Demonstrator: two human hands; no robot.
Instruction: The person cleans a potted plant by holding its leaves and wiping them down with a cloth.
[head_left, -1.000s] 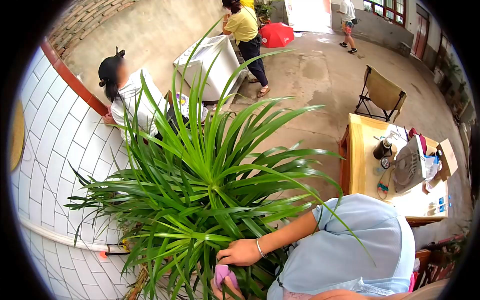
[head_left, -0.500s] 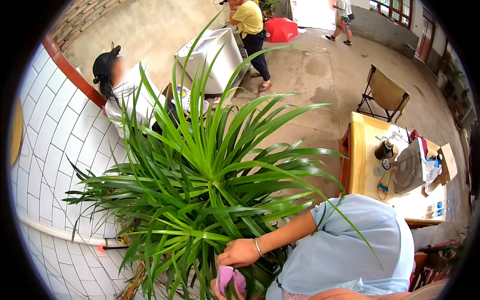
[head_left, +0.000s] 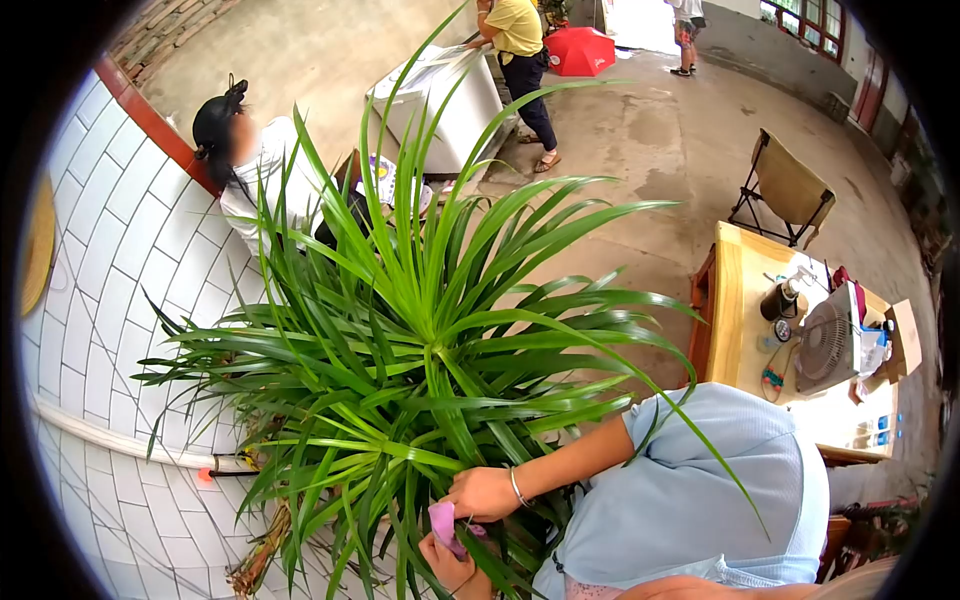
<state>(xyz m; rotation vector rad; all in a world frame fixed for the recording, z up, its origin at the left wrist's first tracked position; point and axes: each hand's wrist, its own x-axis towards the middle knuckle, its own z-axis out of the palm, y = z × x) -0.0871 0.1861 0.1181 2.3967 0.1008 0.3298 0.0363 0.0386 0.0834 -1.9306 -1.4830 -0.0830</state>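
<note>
A large potted-type plant with long, narrow green leaves (head_left: 430, 350) fills the middle of the view; its base is hidden by foliage. At its lower front my left hand (head_left: 452, 568) is closed round a pink-purple cloth (head_left: 446, 525), which is folded against a leaf. Just above it is my right hand (head_left: 484, 494), with a silver bracelet on the wrist. Its fingers are curled in at the leaf beside the cloth, and the fingertips are partly hidden. My light blue sleeve and shirt (head_left: 690, 490) take up the lower right.
A white tiled wall (head_left: 130, 250) with a pipe (head_left: 120, 440) runs along the left. A seated person (head_left: 270, 190) is behind the plant, near a white appliance (head_left: 445, 110) and a standing person (head_left: 520, 60). At right are a wooden table (head_left: 740, 300) with a fan (head_left: 828, 340) and a folding chair (head_left: 790, 190).
My left hand and the cloth have moved up slightly, closer to my right hand. My right hand has shifted a little up and right. The view has tilted slightly, and the people behind have shifted.
</note>
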